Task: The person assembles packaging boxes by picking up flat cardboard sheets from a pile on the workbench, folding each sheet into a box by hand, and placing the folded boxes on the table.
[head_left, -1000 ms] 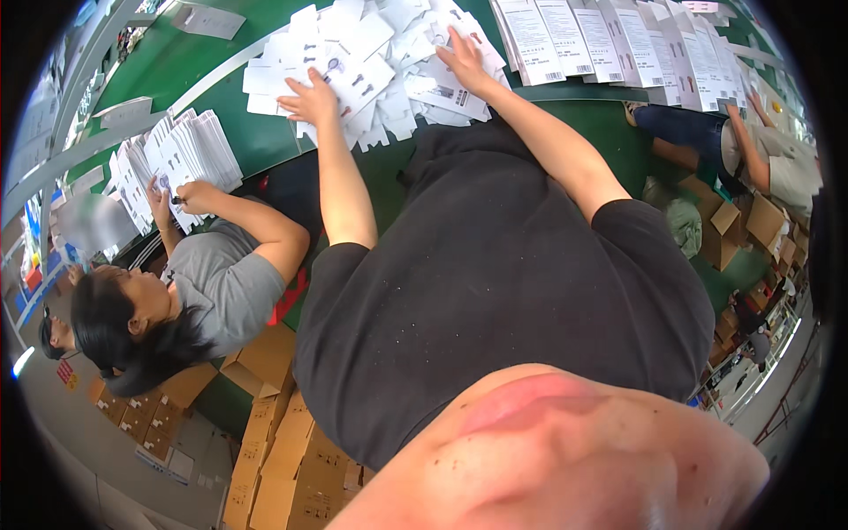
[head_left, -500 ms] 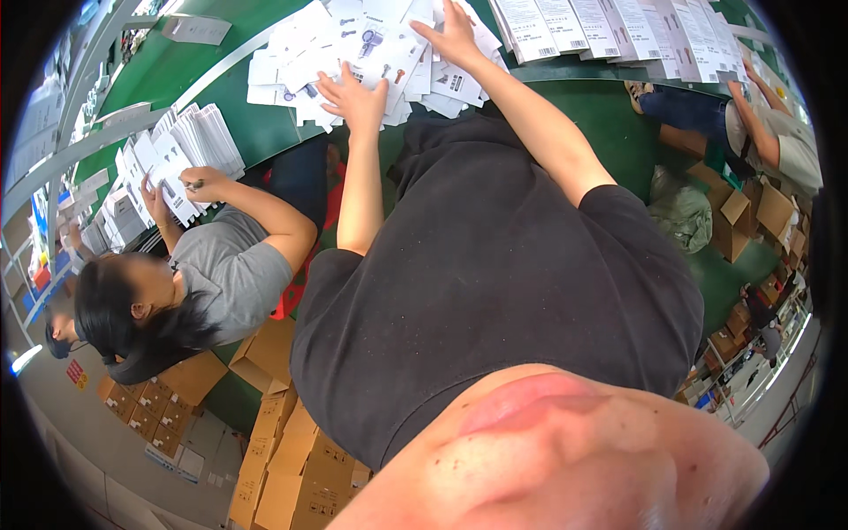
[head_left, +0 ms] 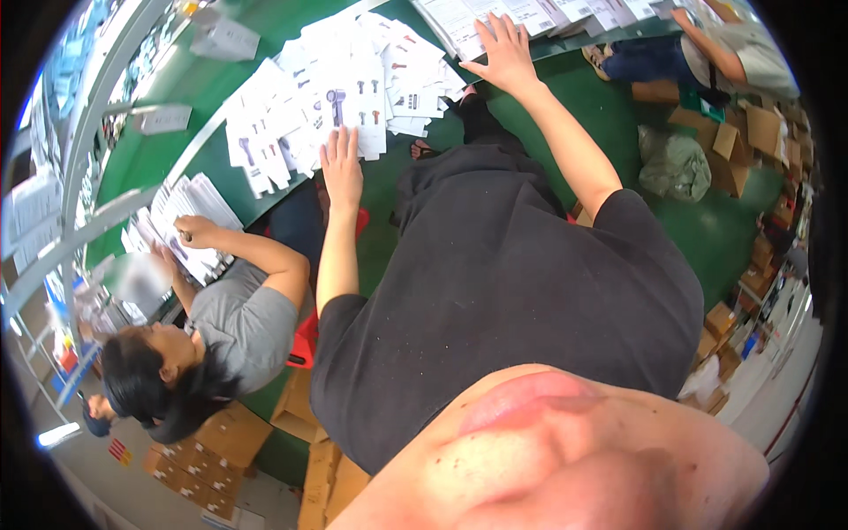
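Observation:
My left hand (head_left: 341,172) is open, its fingers stretched out at the near edge of a spread pile of white printed flat cartons (head_left: 305,115) on the green table. The fingertips rest at the bottom of one carton that bears a picture of a purple handheld device. Farther right, my right hand (head_left: 508,60) is open too, thumb and fingers apart, beside a row of white cartons with printed text (head_left: 450,25) at the table's far right. It holds nothing; whether it touches that row I cannot tell.
At my left a co-worker in a grey shirt (head_left: 243,309) handles a stack of white cartons (head_left: 199,208). Another person (head_left: 742,53) stands at the upper right. Brown boxes (head_left: 764,128) and a grey-green plastic bag (head_left: 676,168) lie on the floor at right.
My right hand has left the carton pile and moved right to the row of cartons. My left hand has drawn down to the pile's near edge. The view has shifted rightward.

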